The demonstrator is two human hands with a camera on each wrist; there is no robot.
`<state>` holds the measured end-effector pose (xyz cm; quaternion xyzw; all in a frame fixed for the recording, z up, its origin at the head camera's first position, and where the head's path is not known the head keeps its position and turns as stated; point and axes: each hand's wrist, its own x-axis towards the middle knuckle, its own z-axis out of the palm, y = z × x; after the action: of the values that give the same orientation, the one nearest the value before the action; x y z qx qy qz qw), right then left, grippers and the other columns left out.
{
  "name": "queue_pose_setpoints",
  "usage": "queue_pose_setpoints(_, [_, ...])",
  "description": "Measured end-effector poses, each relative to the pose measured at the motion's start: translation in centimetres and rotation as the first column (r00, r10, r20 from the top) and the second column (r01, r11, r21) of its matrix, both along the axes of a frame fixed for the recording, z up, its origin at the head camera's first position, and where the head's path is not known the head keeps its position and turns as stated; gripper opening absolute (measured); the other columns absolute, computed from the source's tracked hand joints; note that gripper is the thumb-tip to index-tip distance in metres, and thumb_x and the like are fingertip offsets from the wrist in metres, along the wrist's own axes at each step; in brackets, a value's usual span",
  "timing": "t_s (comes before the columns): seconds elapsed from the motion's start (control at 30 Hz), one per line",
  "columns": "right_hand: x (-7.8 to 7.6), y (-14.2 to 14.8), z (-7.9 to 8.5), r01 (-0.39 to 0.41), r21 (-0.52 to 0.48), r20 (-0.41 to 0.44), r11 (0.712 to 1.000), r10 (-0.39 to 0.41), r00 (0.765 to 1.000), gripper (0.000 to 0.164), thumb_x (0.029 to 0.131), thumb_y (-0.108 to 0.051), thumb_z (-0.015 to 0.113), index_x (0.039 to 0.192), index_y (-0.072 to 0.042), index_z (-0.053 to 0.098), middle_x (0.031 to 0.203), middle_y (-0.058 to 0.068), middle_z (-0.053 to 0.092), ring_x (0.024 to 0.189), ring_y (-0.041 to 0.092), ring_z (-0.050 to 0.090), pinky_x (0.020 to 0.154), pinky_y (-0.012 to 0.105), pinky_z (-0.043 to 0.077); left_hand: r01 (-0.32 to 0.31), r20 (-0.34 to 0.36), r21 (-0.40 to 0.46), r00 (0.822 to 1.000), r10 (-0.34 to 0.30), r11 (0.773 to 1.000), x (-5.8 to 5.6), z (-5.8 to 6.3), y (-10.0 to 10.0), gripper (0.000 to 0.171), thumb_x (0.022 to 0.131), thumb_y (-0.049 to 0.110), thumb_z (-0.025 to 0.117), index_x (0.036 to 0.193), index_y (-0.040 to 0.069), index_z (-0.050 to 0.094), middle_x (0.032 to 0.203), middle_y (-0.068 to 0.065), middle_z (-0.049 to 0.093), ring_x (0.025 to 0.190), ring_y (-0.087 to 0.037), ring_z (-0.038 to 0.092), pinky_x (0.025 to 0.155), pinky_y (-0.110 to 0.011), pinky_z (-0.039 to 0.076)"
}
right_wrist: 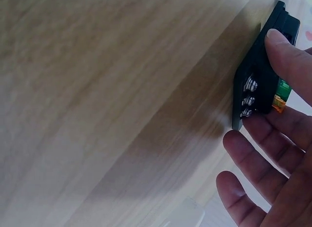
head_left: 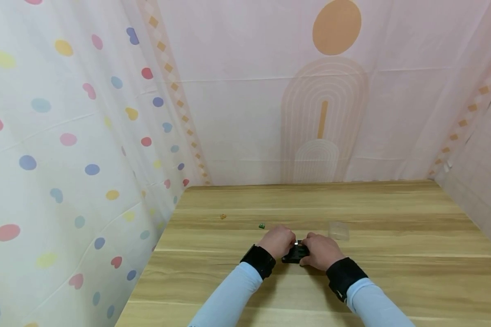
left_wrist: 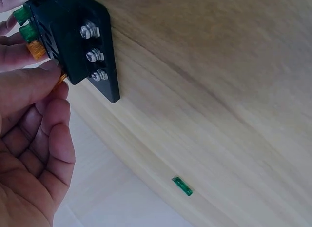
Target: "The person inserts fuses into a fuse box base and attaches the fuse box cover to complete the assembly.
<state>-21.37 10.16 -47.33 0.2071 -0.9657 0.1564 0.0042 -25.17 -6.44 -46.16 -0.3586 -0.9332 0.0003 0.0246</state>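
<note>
A black fuse block with screw terminals lies on the wooden table between both hands. My right hand grips it, the thumb on its top in the right wrist view. Green blade fuses and an orange one stand in a row in its slots. My left hand pinches another orange blade fuse at the end of that row. Fingertips hide most of this fuse, and I cannot tell how deep it sits.
A loose green fuse lies just beyond the left hand. Farther left are small orange pieces. A clear plastic piece rests beyond the right hand. Curtains hang along the table's back and left edges.
</note>
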Motion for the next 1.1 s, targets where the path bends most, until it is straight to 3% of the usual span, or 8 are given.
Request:
queue_pose_setpoints(0.47, [-0.07, 0.11, -0.31, -0.003, -0.005, -0.020, 1.000, 0.003, 1.000, 0.042, 0.071, -0.029, 0.090, 0.102, -0.005, 0.074, 0.086, 0.000, 0.058, 0.070, 0.016, 0.053, 0.064, 0.038, 0.049, -0.034, 0.075, 0.003, 0.997, 0.034, 0.999, -0.05, 0.51, 0.01, 0.010, 0.093, 0.015, 0.072, 0.085, 0.015, 0.078, 0.075, 0.008, 0.068, 0.068, -0.004, 0.058, 0.066, -0.018, 0.048])
queue_pose_setpoints(1.1, [-0.02, 0.08, 0.01, -0.009, 0.002, -0.018, 1.000, 0.009, 1.000, 0.041, 0.071, -0.029, 0.090, 0.101, -0.006, 0.074, 0.087, -0.001, 0.058, 0.072, 0.015, 0.055, 0.066, 0.038, 0.049, 0.007, 0.018, -0.017, 1.000, -0.007, 1.000, -0.21, 0.59, 0.09, 0.008, 0.090, 0.017, 0.075, 0.083, 0.015, 0.079, 0.076, 0.008, 0.069, 0.069, -0.004, 0.061, 0.065, -0.016, 0.048])
